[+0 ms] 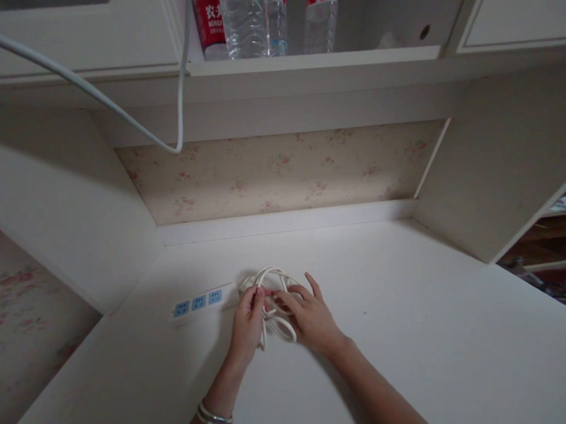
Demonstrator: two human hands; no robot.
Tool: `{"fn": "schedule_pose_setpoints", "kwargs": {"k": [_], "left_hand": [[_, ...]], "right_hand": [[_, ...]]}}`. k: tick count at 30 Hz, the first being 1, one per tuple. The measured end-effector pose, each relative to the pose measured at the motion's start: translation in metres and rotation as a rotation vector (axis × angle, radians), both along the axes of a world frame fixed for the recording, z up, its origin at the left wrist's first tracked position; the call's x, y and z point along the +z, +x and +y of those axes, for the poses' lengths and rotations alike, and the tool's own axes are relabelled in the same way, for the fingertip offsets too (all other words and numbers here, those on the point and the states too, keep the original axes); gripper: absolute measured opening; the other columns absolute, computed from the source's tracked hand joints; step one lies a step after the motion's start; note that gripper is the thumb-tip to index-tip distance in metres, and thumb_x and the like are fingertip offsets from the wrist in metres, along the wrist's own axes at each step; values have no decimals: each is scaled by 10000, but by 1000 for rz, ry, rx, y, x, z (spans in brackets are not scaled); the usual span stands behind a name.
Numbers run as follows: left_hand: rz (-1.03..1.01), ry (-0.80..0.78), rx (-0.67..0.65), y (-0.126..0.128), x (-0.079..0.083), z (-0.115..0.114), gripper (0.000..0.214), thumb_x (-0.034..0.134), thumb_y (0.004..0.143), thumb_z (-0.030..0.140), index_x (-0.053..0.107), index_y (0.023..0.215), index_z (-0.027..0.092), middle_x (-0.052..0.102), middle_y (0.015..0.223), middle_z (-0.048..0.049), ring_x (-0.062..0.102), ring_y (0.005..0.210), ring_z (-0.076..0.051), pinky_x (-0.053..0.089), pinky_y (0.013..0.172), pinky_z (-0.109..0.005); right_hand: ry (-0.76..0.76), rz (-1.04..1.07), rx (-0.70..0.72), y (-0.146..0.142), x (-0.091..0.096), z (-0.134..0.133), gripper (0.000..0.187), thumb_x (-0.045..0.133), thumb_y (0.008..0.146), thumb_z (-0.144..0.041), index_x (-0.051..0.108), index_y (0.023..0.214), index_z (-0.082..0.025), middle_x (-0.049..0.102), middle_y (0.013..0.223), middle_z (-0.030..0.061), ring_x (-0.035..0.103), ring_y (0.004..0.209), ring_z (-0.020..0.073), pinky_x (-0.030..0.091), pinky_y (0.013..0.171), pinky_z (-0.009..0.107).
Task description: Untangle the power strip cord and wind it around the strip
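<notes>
A coiled white power cord [282, 329] lies in loops between my hands, just above the white desktop. My left hand [246, 321] is closed around the left side of the coil, thumb on top. A small pinkish-red strip [266, 301] shows at the middle of the loops, partly hidden by fingers. The thumb and forefinger of my right hand [312, 316] pinch at this strip, while its other fingers are bent and spread apart. Left of the coil, a white power strip [227, 298] with three blue socket panels lies flat on the desktop.
The white desktop [400, 359] runs back to a floral-papered wall [280, 173], between side panels [505, 138]. Overhead, an open shelf [311, 61] holds several plastic bottles [245, 21]. A pale cable [111, 106] hangs down in front at upper left.
</notes>
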State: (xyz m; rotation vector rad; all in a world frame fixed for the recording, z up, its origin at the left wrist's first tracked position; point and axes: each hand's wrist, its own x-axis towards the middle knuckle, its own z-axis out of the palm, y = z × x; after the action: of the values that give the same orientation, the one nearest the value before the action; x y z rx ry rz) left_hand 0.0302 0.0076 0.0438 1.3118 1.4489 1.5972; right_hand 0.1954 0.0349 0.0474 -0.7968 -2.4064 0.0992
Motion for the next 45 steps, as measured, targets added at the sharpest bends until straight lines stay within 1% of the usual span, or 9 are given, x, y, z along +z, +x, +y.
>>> {"fn": "schedule_pose_setpoints", "kwargs": {"k": [11,20,23,26,30,34,40,42,45], "left_hand": [[29,-22,-60,7,-1,-2,312,482,893,444,588,769,179,607,697,-6,550,662,-144,418,635,-230],[51,-1,-44,11,-4,-5,321,447,914,443,542,749,184,570,677,1,522,641,-135,412,616,-229],[23,7,-4,10,-6,-2,332,459,909,454,531,732,183,536,650,11,499,618,-125,402,590,-220],[-176,3,1,11,-4,1,361,465,898,489,494,704,186,465,599,38,484,584,-111,427,596,-216],[-412,-15,87,10,2,3,376,542,839,529,499,709,179,452,623,51,432,544,-78,415,524,-171],[-505,-32,149,6,7,3,359,607,790,523,526,741,177,473,661,53,421,541,-65,406,480,-143],[-647,-6,70,4,6,4,347,618,795,499,515,739,172,481,698,54,429,559,-53,490,551,-166],[-675,-9,59,3,6,4,341,628,794,487,518,752,168,476,695,55,431,555,-48,500,557,-170],[-731,-6,45,3,5,3,339,653,775,485,529,783,169,486,695,58,440,550,-46,508,564,-180]], "right_hand": [[-107,111,-38,-4,-2,7,251,637,766,-137,691,935,-315,590,1005,-14,469,1092,191,35,1124,482],[-65,290,9,-4,-6,7,287,611,699,-50,699,832,-288,515,1064,10,445,1137,196,119,1111,489],[-29,371,-12,-9,-7,2,254,606,710,-76,658,872,-264,484,1117,26,442,1141,208,156,1100,501],[-51,536,-132,-14,-8,-3,244,625,729,-154,573,957,-223,445,1154,73,424,1144,236,294,1038,472],[-172,708,-178,-14,-11,-7,394,617,761,-238,442,1111,-195,459,1121,99,458,1068,231,406,935,408],[-339,592,-147,-11,-17,-8,209,528,818,-217,485,1022,-202,544,970,56,521,918,197,453,823,344],[-135,353,-150,-11,-21,-10,383,611,794,-258,506,1159,-210,500,1225,109,449,1170,245,358,1007,422],[-104,281,-106,-11,-20,-11,366,613,804,-273,527,1156,-226,463,1275,112,421,1210,249,344,1022,438],[-20,249,-165,-13,-19,-12,236,601,827,-330,600,1044,-237,407,1337,114,361,1268,273,244,1071,513]]}}
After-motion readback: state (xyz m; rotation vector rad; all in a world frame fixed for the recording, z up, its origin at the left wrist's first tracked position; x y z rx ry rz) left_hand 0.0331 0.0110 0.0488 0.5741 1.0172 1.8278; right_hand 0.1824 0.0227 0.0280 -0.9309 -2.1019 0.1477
